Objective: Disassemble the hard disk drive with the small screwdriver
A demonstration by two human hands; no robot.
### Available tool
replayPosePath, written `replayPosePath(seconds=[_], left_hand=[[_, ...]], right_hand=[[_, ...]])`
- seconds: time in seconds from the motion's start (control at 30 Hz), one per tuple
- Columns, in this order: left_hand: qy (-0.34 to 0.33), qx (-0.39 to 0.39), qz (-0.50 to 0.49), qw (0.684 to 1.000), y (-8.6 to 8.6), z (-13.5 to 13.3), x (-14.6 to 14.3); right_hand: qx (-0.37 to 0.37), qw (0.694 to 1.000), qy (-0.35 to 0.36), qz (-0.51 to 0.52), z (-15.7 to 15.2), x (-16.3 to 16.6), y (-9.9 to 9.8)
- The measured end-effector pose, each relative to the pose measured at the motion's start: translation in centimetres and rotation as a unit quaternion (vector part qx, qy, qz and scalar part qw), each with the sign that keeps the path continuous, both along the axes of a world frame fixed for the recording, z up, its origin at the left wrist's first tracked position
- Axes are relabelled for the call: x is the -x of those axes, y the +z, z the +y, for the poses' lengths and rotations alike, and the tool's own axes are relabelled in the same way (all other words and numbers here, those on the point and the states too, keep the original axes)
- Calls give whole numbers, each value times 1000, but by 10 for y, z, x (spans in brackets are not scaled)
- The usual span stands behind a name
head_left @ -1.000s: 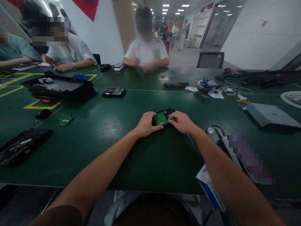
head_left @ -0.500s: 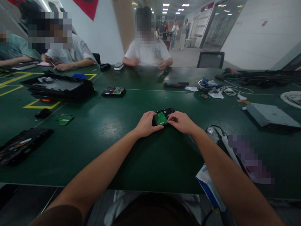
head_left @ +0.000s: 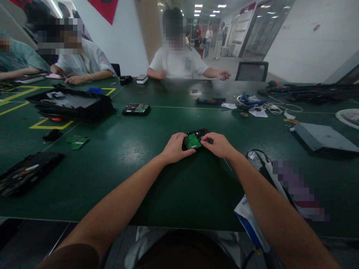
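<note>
A black hard drive (head_left: 201, 132) lies on the green table (head_left: 126, 175) in front of me, with a green circuit board (head_left: 192, 141) on its upper face. My left hand (head_left: 176, 148) grips its left side, thumb along the near edge and fingers over the far left corner. At the right edge of the board, the fingertips of my right hand (head_left: 219, 145) are pinched together against the drive. Whatever is between those fingertips is too small or hidden to make out.
To the left are loose green circuit boards (head_left: 77, 142), a black casing (head_left: 30, 172) and a black tray (head_left: 70, 102). Another drive (head_left: 136, 109) lies farther back. On the right are a grey metal box (head_left: 325, 136), cables (head_left: 251, 100) and a blue-white packet (head_left: 249, 220). A person (head_left: 176, 61) sits opposite.
Both my hands and the hard drive stay almost in place, my right fingers still pinched at the board's edge. The person opposite has stretched one arm out sideways, toward the right of the view.
</note>
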State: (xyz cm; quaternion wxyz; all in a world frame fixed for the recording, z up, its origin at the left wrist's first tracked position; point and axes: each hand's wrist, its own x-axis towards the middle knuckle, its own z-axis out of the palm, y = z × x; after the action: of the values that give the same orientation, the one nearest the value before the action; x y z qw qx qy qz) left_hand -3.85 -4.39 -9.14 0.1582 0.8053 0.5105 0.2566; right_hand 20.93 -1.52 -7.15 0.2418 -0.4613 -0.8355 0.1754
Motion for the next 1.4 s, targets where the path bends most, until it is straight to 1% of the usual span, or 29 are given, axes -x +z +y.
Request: replayPosePath(seconds=[0.13, 0.17, 0.23, 0.3, 0.33, 0.43, 0.5, 0.6, 0.7, 0.8, 0.87, 1.07, 1.13, 1.3, 1.4], left_hand=[[1, 4, 4, 1000, 0, 0, 0], [2, 6, 4, 1000, 1, 0, 0], [3, 9, 3, 1000, 1, 0, 0], [3, 8, 0, 1000, 2, -1, 0], [3, 8, -1, 1000, 2, -1, 0], [5, 12, -2, 1000, 2, -1, 0], [6, 16, -1, 1000, 1, 0, 0], [6, 19, 3, 1000, 2, 0, 0], [7, 20, 4, 1000, 3, -1, 0], [7, 23, 3, 1000, 3, -1, 0], [7, 23, 4, 1000, 3, 0, 0], [6, 15, 9, 1000, 2, 1, 0], [8, 17, 11, 1000, 3, 0, -1], [7, 23, 14, 1000, 5, -1, -1], [5, 24, 15, 1000, 6, -1, -1]], right_hand=[[6, 1000, -3, 8, -2, 2, 0], [8, 1000, -19, 16, -2, 3, 0], [14, 996, -75, 45, -2, 3, 1], [23, 988, -128, 89, 1, 1, 1], [27, 983, -144, 115, 3, 0, 0], [32, 969, -155, 192, 9, -5, -4], [2, 961, -171, 216, 11, -8, -8], [-59, 956, -192, 213, 14, -11, -12], [-103, 952, -201, 209, 18, -14, -14], [-121, 943, -214, 224, 27, -17, -14], [-133, 933, -236, 237, 34, -19, -15], [-195, 910, -294, 218, 53, -33, -13], [-206, 903, -314, 209, 58, -39, -11], [-197, 894, -343, 209, 70, -52, -4], [-195, 879, -371, 228, 77, -56, 4]])
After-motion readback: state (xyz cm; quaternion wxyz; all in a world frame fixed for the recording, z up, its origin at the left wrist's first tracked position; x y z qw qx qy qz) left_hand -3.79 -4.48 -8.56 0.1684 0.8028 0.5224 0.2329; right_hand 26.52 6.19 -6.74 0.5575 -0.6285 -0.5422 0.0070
